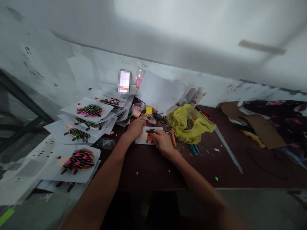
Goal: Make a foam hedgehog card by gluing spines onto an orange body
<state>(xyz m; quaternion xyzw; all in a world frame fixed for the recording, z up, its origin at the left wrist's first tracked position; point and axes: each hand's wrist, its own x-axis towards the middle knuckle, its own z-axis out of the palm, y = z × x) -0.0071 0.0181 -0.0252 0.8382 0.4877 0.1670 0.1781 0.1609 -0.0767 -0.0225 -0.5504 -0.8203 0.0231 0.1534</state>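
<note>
A small white sheet (140,141) lies on the dark table, bearing an orange shape (149,135) crossed by dark striped pieces. My left hand (137,127) rests at the sheet's upper left corner, its fingers bent together; what they hold, if anything, is hidden. My right hand (162,140) is over the sheet's right side, fingers pinched against the orange shape; anything between the fingertips is too small to make out. Just beyond the hands sit a yellow block (148,111) and a pink lump in clear wrap (137,111).
Stacked sheets with hedgehog figures (90,110) cover the left side. A yellow bag (182,116) of sticks, an orange tool (173,138) and teal-handled scissors (194,149) lie right of the sheet. Farther right are a clear ruler (229,150) and brown cardboard (266,129).
</note>
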